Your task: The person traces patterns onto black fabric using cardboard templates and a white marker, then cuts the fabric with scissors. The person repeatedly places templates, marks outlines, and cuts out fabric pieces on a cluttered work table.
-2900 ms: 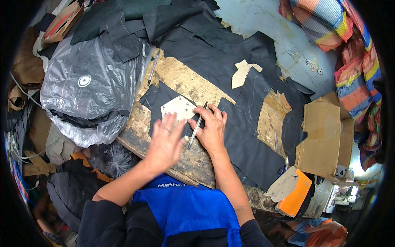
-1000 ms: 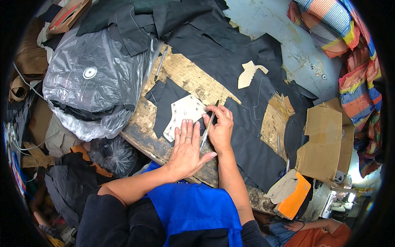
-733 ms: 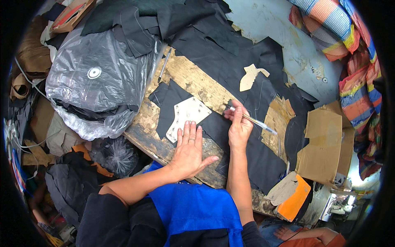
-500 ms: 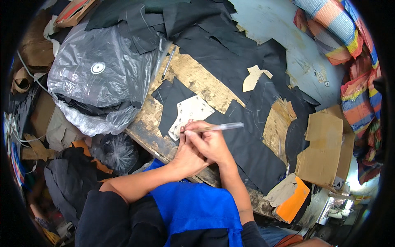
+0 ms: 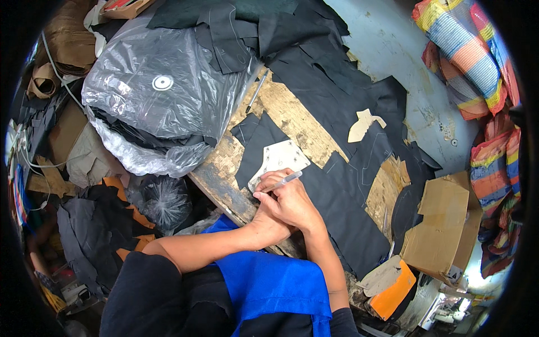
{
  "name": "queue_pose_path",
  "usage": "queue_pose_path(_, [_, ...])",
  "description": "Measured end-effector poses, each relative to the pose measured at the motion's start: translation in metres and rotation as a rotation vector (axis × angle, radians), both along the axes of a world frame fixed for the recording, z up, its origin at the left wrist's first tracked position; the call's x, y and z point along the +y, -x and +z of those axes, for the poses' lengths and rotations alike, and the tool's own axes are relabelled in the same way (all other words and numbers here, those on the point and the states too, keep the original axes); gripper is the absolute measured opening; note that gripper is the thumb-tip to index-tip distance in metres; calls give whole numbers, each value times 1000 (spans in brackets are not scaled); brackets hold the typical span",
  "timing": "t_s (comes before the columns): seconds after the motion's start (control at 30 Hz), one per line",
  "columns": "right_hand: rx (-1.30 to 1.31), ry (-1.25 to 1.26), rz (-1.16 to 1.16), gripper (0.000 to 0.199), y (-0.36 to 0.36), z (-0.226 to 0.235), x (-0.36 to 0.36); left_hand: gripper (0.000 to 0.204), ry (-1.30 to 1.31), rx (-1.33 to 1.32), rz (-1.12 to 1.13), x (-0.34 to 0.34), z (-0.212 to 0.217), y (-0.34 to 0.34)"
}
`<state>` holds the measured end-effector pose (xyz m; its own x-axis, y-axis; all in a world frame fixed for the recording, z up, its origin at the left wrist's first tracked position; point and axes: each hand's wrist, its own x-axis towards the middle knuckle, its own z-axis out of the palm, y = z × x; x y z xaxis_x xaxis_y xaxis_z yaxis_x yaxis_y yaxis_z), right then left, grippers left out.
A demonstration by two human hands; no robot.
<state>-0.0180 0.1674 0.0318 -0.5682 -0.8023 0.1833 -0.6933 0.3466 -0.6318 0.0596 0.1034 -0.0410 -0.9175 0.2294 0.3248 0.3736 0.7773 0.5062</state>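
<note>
Your right grip [image 5: 291,197] mid-frame clasps a pen [image 5: 293,176]; the pale template [image 5: 285,155] slants up-right just above. Your left grip [image 5: 270,224], partly covered, cannot be read.

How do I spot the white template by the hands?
On the wooden table, find the right hand holding a pen. Partly hidden by that hand, on black material, lies the white template, dotted with dark marks, unlike the cream template farther right.

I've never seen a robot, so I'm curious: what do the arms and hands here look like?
These are a person's. The left hand and right hand are ungloved, the forearms bare, with no cables visible. The sleeves are short and dark; bright blue cloth shows at the front.
</note>
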Motion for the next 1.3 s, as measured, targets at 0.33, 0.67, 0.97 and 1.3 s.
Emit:
queue_pose_path(0.33, [-3, -2, -220, 12, 5, -10, -19, 48, 206, -372, -193, -2, 18, 7])
queue_pose_path(0.67, [-7, 211, -304, 18, 56, -14, -35, 69, 329, -273, -7, -2, 47, 9])
queue_pose_path(0.97, [31, 267, -588, 10, 68, -19, -22, 85, 390, -335, 29, -2, 58, 19])
queue_pose_path(1.3, [33, 359, -765, 9, 77, -31, -12, 92, 367, -299, 67, -3, 59, 23])
